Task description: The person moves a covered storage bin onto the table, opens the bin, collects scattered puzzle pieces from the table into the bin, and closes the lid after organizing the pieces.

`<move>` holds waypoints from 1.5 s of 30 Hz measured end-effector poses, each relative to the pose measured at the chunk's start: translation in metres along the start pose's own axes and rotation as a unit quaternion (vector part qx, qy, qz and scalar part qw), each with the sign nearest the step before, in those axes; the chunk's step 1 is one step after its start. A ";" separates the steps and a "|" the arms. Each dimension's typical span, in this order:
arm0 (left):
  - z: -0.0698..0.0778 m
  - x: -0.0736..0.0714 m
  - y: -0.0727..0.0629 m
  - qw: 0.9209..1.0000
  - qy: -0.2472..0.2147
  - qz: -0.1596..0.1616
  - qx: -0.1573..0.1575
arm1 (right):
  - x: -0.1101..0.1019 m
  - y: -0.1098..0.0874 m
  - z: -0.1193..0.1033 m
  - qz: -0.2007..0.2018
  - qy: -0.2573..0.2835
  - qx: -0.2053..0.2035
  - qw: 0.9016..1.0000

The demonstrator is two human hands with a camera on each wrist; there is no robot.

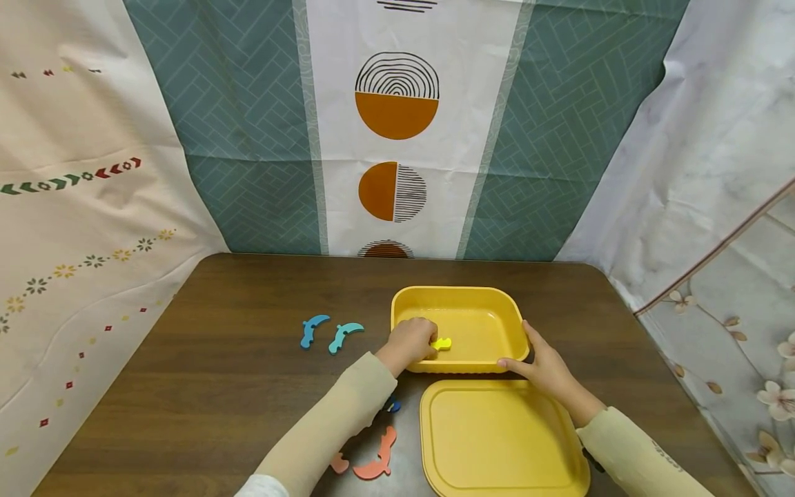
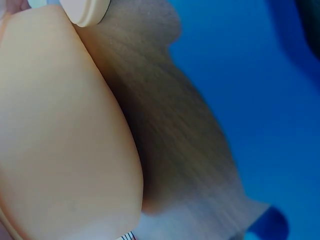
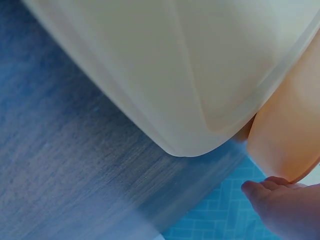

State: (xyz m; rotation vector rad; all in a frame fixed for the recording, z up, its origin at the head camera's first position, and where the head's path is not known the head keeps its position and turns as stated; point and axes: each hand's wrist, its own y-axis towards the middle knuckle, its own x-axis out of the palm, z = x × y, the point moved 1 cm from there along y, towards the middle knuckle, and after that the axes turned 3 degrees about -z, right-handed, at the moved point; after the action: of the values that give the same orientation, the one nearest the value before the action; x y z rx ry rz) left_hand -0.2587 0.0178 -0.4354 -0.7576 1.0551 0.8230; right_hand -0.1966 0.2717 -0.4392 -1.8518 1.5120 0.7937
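A yellow rectangular box [image 1: 459, 293] stands lidless on the table. My left hand [image 1: 408, 339] reaches over its front left corner and grips a small yellow wavy piece [image 1: 443, 344] inside; the rest of that piece is hidden by the fingers. My right hand [image 1: 549, 369] holds the box's front right corner, thumb at the front rim and fingers along the right side. In the right wrist view the right hand [image 3: 285, 207] touches the box wall [image 3: 282, 127]. The left wrist view is too close to show the grip.
The yellow lid [image 1: 503, 438] lies flat before the box. A blue curved knife-shaped piece [image 1: 312, 330] and a turquoise one [image 1: 343, 337] lie left of it. Nearer are a coral piece [image 1: 380, 457], another coral piece [image 1: 339, 463] and a dark blue piece [image 1: 393, 406], the latter two partly behind the left arm.
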 end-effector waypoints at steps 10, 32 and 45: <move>-0.002 -0.001 -0.003 1.000 0.001 -0.002 -0.012 | 0.001 0.000 -0.003 0.003 -0.003 -0.005 1.000; -0.009 -0.004 -0.007 0.986 -0.086 0.139 0.029 | 0.001 0.001 -0.007 0.000 -0.003 -0.004 1.000; -0.021 -0.020 -0.028 0.971 -0.112 0.212 0.019 | 0.000 -0.004 -0.006 -0.001 -0.008 -0.001 1.000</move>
State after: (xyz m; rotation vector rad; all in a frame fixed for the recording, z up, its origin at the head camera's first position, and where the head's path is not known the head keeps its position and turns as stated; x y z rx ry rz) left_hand -0.2483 -0.0176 -0.4193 -0.3949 1.0381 1.2200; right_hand -0.1920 0.2677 -0.4346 -1.8434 1.5008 0.8077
